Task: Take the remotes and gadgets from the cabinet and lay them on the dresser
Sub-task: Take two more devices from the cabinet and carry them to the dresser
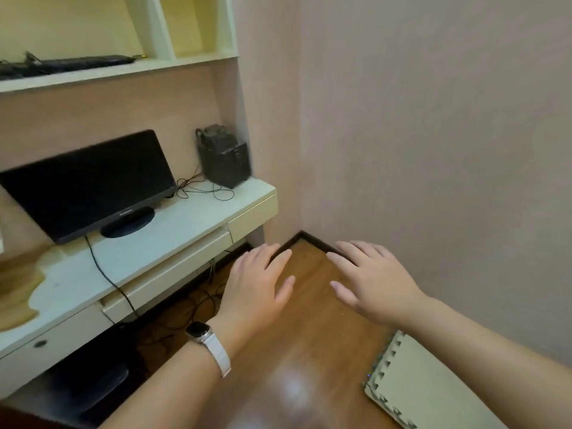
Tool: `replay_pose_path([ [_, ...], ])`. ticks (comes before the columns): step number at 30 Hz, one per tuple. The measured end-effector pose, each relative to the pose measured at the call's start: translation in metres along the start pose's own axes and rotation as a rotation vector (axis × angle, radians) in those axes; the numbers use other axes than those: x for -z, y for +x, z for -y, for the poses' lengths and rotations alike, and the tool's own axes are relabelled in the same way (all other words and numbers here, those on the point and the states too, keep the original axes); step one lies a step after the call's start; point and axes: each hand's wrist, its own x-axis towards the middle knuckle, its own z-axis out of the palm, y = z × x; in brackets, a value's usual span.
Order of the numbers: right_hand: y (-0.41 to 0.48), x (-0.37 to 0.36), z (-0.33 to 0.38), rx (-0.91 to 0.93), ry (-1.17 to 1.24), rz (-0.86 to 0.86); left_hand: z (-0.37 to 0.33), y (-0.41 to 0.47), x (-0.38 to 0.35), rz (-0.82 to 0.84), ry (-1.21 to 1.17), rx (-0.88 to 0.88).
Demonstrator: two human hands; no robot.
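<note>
Nearest me: my left hand [258, 283], white-strapped smartwatch [210, 343] on the wrist, and my right hand [373, 284]. Both are spread flat, palms down, fingers loose, holding nothing, hovering over the glossy brown wood floor [297, 351]. A pale green foam puzzle mat [418, 379] lies on the floor below the right forearm.

No remotes or handheld gadgets in view, and I can't pick out the cabinet or dresser w/ any certainty, so the task's things are somewhere out of frame, not near either hand.

Further left: cream-white counter [173, 230] w/ a black flat monitor [89, 184], then a dark boxy speaker [224, 159] at the far corner, thin wires trailing. Up top, a black keyboard [68, 65] on the cream shelf [123, 72].

My guess on handling: remotes should be light, rigid plastic, a bit slick; I'd pinch across the long sides, mid-body, one per hand.
</note>
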Motion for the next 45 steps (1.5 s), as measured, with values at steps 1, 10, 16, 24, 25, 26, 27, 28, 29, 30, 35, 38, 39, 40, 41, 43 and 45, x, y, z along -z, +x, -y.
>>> replay_pose_path([
  [1,0.011,-0.004,0.002,0.027,0.009,0.004,0.008,0.0,-0.001,-0.001,0.007,0.025],
  [10,0.126,-0.047,-0.018,0.217,0.099,-0.039,0.051,0.054,-0.008,-0.027,0.12,0.166],
  [16,0.209,-0.052,-0.074,0.289,0.147,-0.109,0.054,0.14,-0.007,-0.073,0.212,0.243],
  [24,0.296,-0.057,-0.128,0.427,0.187,-0.25,0.057,0.214,0.004,-0.164,0.301,0.319],
  [25,0.302,-0.058,-0.131,0.427,0.203,-0.258,0.058,0.218,0.004,-0.162,0.311,0.323],
  [26,0.308,-0.059,-0.132,0.426,0.218,-0.267,0.06,0.223,0.005,-0.16,0.326,0.326],
  [27,0.314,-0.06,-0.134,0.424,0.231,-0.275,0.063,0.228,0.005,-0.162,0.342,0.325],
  [28,0.319,-0.062,-0.135,0.425,0.243,-0.279,0.066,0.233,0.005,-0.169,0.356,0.321],
  [29,0.324,-0.065,-0.136,0.425,0.256,-0.282,0.069,0.238,0.005,-0.179,0.364,0.317],
  [30,0.329,-0.067,-0.136,0.424,0.265,-0.286,0.073,0.242,0.005,-0.191,0.365,0.313],
  [35,0.359,-0.08,-0.134,0.424,0.268,-0.25,0.1,0.26,-0.006,-0.206,0.354,0.3],
  [38,0.381,-0.088,-0.13,0.419,0.241,-0.217,0.124,0.274,-0.014,-0.213,0.329,0.312],
  [39,0.39,-0.091,-0.128,0.416,0.226,-0.203,0.133,0.279,-0.016,-0.219,0.316,0.317],
  [40,0.399,-0.094,-0.125,0.414,0.212,-0.191,0.143,0.285,-0.018,-0.225,0.306,0.319],
  [41,0.41,-0.096,-0.121,0.41,0.199,-0.182,0.155,0.291,-0.019,-0.229,0.3,0.317],
  [43,0.436,-0.099,-0.113,0.401,0.171,-0.18,0.183,0.304,-0.022,-0.225,0.292,0.304],
  [45,0.466,-0.099,-0.104,0.395,0.158,-0.208,0.216,0.319,-0.02,-0.231,0.272,0.289],
])
